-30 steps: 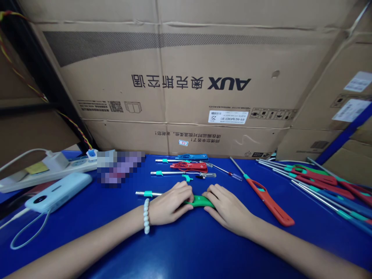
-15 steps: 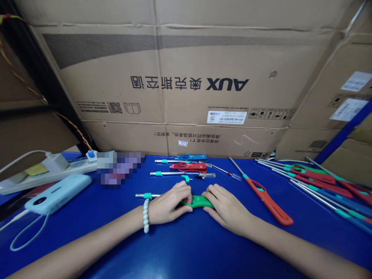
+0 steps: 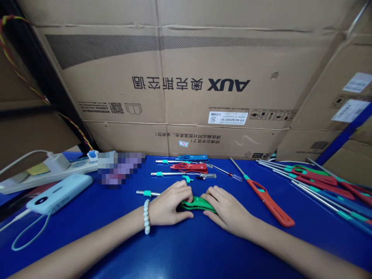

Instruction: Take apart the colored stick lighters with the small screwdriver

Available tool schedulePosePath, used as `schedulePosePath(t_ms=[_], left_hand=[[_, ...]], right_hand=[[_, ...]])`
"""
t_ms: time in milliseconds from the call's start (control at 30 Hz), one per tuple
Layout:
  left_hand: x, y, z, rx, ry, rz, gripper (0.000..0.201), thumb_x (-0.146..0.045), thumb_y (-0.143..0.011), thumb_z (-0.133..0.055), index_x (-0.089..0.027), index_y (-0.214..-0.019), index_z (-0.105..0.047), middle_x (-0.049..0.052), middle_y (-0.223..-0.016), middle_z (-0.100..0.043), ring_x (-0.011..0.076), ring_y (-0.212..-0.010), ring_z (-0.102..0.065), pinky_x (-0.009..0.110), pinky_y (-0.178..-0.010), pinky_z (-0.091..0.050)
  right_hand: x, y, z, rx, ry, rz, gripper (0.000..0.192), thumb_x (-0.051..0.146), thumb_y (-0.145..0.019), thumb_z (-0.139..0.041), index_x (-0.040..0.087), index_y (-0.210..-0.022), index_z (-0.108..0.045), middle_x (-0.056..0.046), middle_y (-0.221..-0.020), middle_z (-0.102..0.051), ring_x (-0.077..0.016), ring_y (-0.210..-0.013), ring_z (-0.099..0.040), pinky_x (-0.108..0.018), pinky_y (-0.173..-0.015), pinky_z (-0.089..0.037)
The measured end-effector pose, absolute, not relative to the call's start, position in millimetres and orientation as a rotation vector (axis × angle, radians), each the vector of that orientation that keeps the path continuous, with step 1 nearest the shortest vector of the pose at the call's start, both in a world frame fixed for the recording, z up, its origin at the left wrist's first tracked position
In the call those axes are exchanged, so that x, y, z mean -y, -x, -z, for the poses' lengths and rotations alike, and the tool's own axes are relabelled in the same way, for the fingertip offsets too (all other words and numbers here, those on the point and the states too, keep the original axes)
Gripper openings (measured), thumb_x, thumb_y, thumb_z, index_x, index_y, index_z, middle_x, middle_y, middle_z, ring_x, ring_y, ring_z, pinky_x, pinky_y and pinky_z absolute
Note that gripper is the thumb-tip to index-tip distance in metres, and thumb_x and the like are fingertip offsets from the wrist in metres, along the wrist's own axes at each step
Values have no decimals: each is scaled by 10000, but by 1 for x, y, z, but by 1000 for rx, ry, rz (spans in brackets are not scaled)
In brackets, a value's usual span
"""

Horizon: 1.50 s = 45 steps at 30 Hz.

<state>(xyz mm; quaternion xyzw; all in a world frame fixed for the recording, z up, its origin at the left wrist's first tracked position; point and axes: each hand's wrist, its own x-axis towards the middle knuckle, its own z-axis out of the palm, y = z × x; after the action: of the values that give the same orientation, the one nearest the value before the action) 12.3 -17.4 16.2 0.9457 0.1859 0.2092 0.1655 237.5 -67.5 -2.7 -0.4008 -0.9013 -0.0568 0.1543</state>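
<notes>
A blue desk is running up against a wall of large cardboard boxes. The left hand is curling its fingers over the front end of a green lighter handle, pressing it down onto the desk, while the right hand is pinching the same handle from the other end; the two hands are almost touching over it. A steel tube with a teal collar is sticking out beyond the left hand. This looks like the fitting step, the handle being worked together; the next move probably calls for firm, even pressure from both hands along the seam. Just beyond the hands, loose red and blue parts are lying, a red lighter is sitting to the right, and a power bank far left.
</notes>
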Motion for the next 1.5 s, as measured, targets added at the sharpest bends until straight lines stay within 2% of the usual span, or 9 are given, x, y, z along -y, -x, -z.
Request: schedulePosePath(t_ms=[67,233,367,500,733,933,1167,1367,1500], left_hand=[[18,-12,-18,-519,-2684,-596,252,-353,-852,-603,-181,-797,-428,5,-740,-468,180,-748,-383,285,-670,-341],[20,-11,-18,-524,-2661,-586,68,-183,-852,-478,-185,-811,-423,17,-760,-482,181,-764,-413,278,-663,-357],[19,-12,-14,-574,-2651,-562,149,-198,-785,-563,-190,-810,-416,9,-762,-469,176,-752,-424,268,-644,-363],[18,-11,-12,-604,-2622,-565,255,-328,-799,-643,-188,-816,-431,8,-765,-481,176,-748,-417,265,-637,-362],[15,-10,-14,-633,-2504,-723,193,-318,-942,-447,-183,-804,-448,12,-773,-484,165,-747,-440,269,-664,-364],[11,-11,-11,-941,-2342,-920,200,-331,-932,-457,-185,-795,-461,6,-792,-519,159,-723,-469,273,-670,-369],[8,-11,-13,-1071,-2317,-923,221,-313,-932,-419,-188,-761,-479,7,-775,-557,176,-735,-503,281,-674,-371],[6,-10,-14,-1161,-2334,-943,232,-325,-925,-402,-193,-748,-473,0,-729,-570,179,-705,-514,272,-647,-370],[0,-8,-11,-1226,-2301,-876,235,-336,-936,-371,-197,-777,-474,-11,-704,-561,168,-663,-518,257,-609,-358]], right_hand=[[68,-238,2,2584,1121,165,279,299,-907,-506,135,-1128,-556,-108,-980,-581,-248,-914,-566,-435,-838,-489],[68,-238,1,2575,1097,154,287,302,-906,-510,139,-1139,-555,-104,-975,-578,-242,-908,-564,-423,-832,-488],[68,-239,1,2572,1117,112,310,311,-892,-533,154,-1160,-541,-103,-997,-579,-247,-927,-562,-426,-839,-484],[69,-239,0,2522,1135,133,351,386,-896,-523,163,-1167,-531,-108,-1029,-598,-259,-964,-569,-424,-832,-489],[69,-239,0,2441,1185,211,314,338,-973,-349,151,-1117,-555,-111,-995,-638,-241,-902,-592,-389,-777,-481],[69,-239,0,2365,1248,201,289,333,-966,-377,148,-1090,-562,-109,-928,-646,-237,-823,-577,-370,-730,-448],[67,-239,1,2284,1291,108,263,294,-951,-418,154,-1141,-534,-119,-1009,-645,-252,-911,-571,-389,-774,-446],[66,-240,2,2249,1332,141,339,294,-935,-449,149,-1242,-464,-124,-1048,-632,-258,-923,-569,-392,-783,-449],[67,-241,1,2199,1324,104,200,271,-941,-439,173,-1101,-508,-94,-976,-640,-236,-883,-578,-375,-773,-431]])
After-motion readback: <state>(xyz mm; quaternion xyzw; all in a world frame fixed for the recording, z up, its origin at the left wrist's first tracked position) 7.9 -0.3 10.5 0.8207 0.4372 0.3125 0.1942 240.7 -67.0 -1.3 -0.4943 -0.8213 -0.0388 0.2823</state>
